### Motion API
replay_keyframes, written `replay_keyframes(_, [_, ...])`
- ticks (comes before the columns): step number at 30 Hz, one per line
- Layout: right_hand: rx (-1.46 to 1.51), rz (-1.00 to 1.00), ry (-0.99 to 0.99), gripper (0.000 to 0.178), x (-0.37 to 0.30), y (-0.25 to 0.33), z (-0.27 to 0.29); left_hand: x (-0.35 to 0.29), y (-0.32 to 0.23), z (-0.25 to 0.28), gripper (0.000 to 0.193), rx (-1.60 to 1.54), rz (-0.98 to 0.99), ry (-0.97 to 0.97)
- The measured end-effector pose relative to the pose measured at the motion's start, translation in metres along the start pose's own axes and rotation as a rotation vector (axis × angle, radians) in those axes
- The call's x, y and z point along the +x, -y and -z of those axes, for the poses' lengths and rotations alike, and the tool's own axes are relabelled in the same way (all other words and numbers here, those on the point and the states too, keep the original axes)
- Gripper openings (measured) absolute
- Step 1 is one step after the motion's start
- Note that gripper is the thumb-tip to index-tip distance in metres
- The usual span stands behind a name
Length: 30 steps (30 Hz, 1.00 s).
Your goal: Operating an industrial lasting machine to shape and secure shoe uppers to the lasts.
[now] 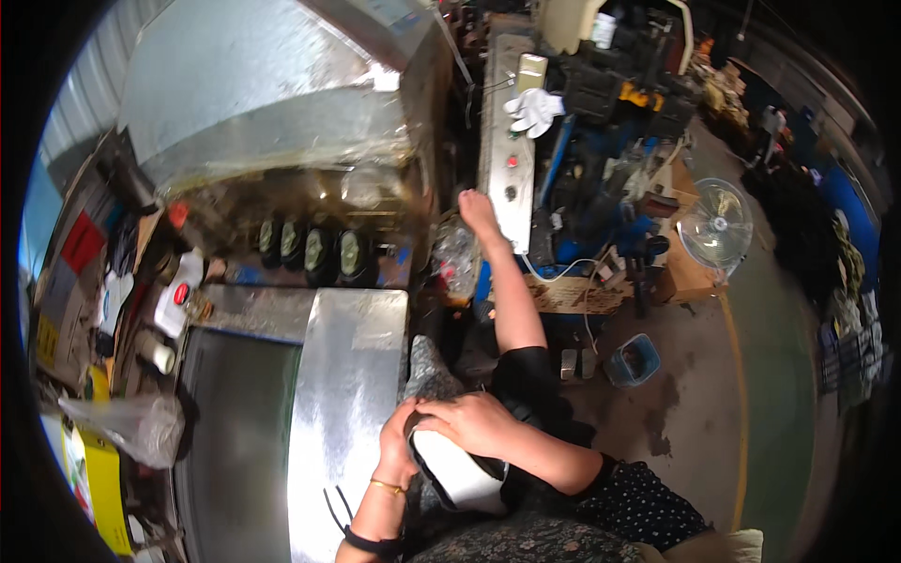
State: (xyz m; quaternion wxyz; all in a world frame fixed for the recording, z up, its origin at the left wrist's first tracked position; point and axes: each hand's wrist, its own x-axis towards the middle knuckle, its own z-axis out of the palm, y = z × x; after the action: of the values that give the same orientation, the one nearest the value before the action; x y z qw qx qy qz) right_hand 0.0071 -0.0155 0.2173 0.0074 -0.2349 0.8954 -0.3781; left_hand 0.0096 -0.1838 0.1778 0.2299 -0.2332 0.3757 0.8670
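At six o'clock in my view, my left hand (399, 443) and right hand (472, 422) are curled round the upper end of a white-and-dark piece (460, 471), probably light, soft and easily creased, so best held by its dark edge.

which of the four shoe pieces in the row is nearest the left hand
The rightmost shoe piece; the other three sit farther left, farther from the left hand.
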Motion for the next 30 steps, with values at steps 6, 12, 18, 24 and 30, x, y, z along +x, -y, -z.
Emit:
replay_keyframes(6, [0.073,-0.022,-0.067,0.033,-0.012,-0.011,-0.002,0.000,0.009,-0.007,0.027,0.116,-0.074,-0.003])
replay_keyframes(12, [0.475,-0.285,-0.100,0.048,-0.070,-0.017,-0.044,-0.028,0.006,0.010,0.043,0.721,-0.644,0.262])
replay_keyframes(18, [0.534,-0.391,-0.004,0.027,-0.098,-0.037,-0.048,-0.011,-0.003,0.022,0.037,0.783,-0.513,0.008])
replay_keyframes(24, [1.645,-0.862,-0.028,0.049,-0.107,-0.081,-0.103,-0.017,0.015,0.024,0.038,0.521,-0.314,0.103])
replay_keyframes(30, [0.107,-0.450,0.200,0.047,-0.070,-0.013,-0.065,-0.010,0.015,0.026,0.033,0.585,-0.306,0.092])
